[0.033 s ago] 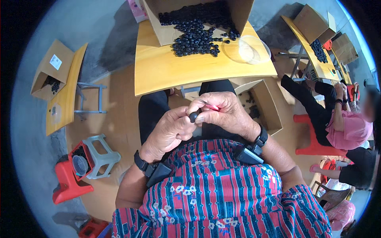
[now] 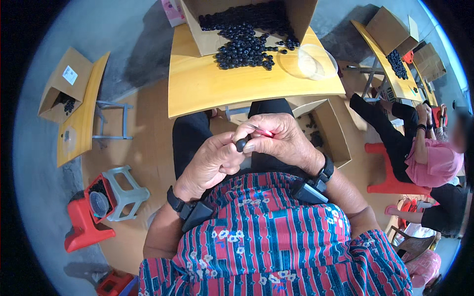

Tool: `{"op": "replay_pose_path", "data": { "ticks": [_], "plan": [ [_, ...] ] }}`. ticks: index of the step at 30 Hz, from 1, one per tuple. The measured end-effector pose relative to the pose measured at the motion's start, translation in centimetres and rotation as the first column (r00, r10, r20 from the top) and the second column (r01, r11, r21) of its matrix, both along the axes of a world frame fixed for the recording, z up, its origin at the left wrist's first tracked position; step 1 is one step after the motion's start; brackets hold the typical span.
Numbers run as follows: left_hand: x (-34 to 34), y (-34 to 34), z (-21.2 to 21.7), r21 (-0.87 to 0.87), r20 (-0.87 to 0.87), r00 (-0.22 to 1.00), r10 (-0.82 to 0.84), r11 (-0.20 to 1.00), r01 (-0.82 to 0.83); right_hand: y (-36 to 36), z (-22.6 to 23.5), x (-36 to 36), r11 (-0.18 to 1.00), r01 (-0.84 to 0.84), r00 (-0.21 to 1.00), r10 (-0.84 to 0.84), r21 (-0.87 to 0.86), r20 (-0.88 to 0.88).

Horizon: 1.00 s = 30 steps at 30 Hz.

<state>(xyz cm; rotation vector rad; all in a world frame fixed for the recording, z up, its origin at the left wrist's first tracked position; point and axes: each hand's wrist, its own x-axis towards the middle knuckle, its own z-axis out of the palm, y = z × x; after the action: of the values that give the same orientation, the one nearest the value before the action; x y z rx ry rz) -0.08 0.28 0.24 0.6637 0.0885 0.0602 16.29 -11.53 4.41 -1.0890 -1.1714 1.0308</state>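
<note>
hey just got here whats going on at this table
A seated person is working in front of the yellow table. The left hand holds a small black round piece, and the right hand grips a slim red tool right by it. On the table, many similar black pieces spill from an open cardboard box, with a clear plastic dish to their right. Off to the right, a co-worker in a pink top sits near another table.
</note>
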Motion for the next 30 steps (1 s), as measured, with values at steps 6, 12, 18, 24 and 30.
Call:
{"op": "replay_pose_path", "data": {
  "ticks": [6, 12, 18, 24, 30],
  "plan": [
    [-0.4, -0.4, -0.1, -0.03, -0.003, 1.0, 0.004, 1.0, -0.004, 0.3, 1.0, 0.1, 0.999, -0.048, 0.985, 0.046, 0.008, 0.167],
    [-0.4, -1.2, -0.9, -0.174, -0.004, 1.0, -0.005, 0.985, 0.004, 0.0, 1.2, 0.5, 0.998, -0.047, 0.95, 0.029, 0.048, 0.312],
    [-0.5, -2.4, -0.3, -0.172, 0.015, 0.997, 0.075, 0.982, -0.072, 0.2, 0.3, 0.0, 0.992, -0.015, 0.951, -0.024, 0.123, 0.309],
    [-0.8, -2.1, -0.3, -0.102, -0.008, 0.992, 0.129, 0.986, -0.129, 0.2, 1.9, -0.4, 0.996, -0.07, 0.922, 0.045, 0.053, 0.386],
    [-0.9, -2.2, -0.6, -0.212, 0.039, 0.994, 0.098, 0.973, -0.087, 0.6, 0.7, -0.6, 0.998, -0.041, 0.937, 0.02, 0.053, 0.35]
  ]
}}
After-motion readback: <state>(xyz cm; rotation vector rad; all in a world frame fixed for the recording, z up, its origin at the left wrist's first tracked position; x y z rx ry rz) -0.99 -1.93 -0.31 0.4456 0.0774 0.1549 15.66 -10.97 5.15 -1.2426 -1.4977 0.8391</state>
